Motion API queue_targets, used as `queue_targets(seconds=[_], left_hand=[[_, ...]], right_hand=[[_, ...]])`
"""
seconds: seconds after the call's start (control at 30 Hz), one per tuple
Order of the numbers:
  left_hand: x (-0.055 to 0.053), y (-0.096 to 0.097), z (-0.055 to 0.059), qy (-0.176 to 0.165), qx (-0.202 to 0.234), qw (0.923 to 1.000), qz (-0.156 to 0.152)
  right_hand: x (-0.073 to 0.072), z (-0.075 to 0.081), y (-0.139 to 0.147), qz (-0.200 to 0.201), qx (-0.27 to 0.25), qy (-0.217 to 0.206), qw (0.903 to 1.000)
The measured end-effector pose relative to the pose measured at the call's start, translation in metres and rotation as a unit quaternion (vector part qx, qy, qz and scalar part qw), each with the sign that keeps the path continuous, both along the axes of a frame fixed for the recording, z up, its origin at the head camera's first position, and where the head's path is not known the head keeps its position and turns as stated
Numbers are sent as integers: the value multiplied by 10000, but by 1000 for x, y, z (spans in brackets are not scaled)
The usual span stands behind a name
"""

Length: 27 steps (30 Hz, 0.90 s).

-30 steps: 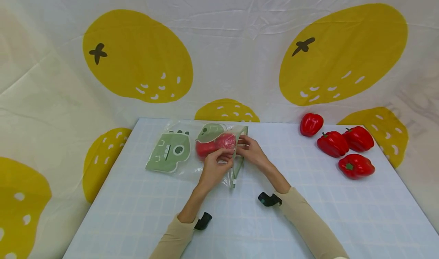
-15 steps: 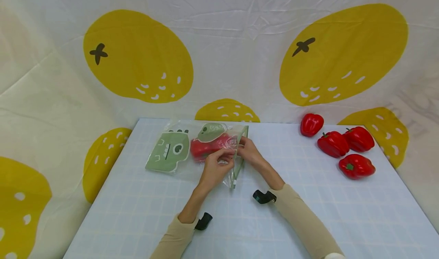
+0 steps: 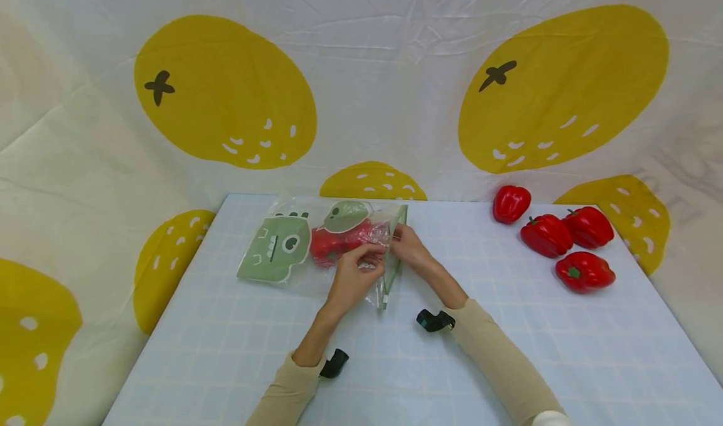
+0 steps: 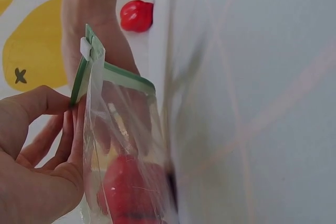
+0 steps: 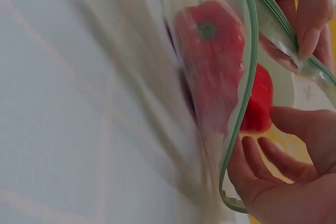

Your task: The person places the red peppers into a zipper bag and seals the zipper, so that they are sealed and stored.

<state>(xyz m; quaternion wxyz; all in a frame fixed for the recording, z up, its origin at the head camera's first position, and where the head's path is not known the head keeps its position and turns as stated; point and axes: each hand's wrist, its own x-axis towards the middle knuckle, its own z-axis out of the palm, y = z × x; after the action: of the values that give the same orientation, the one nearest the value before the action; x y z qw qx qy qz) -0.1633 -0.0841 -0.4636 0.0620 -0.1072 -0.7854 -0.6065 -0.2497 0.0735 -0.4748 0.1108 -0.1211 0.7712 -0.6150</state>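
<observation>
A clear slider zip bag (image 3: 265, 260) with green monster prints lies on its side, its green-edged mouth facing right. Two red bell peppers are in it: one (image 5: 210, 51) shows a green stem end through the plastic, the other (image 5: 258, 103) is nearer the mouth. My left hand (image 3: 354, 276) pinches the near edge of the mouth between thumb and fingers, as the left wrist view also shows. My right hand (image 3: 413, 249) reaches into the opening with fingers spread, the thumb tip right at the nearer pepper. A white slider (image 4: 85, 49) sits at one end of the zip.
Several more red bell peppers stand at the back right of the table, among them one at the rear (image 3: 511, 204) and one in front (image 3: 585, 272). A light blue checked cloth (image 3: 384, 376) covers the table. Behind hangs a pale curtain (image 3: 390, 100) with yellow fruit prints.
My right hand has gone a little further into the bag, and the peppers inside have shifted left, away from the mouth. The left hand keeps its pinch on the edge.
</observation>
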Motion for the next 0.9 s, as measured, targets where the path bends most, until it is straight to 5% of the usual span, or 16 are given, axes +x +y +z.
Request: queue_targets(seconds=[0.4,0.9], left_hand=[[-1,1,1,-28,-6,10000,79],[-3,4,-1,-77,-16,9998,197]], right_hand=[[0,10,30,209,265,131,9993],[-7,23,74,-729,970,1037,9872]])
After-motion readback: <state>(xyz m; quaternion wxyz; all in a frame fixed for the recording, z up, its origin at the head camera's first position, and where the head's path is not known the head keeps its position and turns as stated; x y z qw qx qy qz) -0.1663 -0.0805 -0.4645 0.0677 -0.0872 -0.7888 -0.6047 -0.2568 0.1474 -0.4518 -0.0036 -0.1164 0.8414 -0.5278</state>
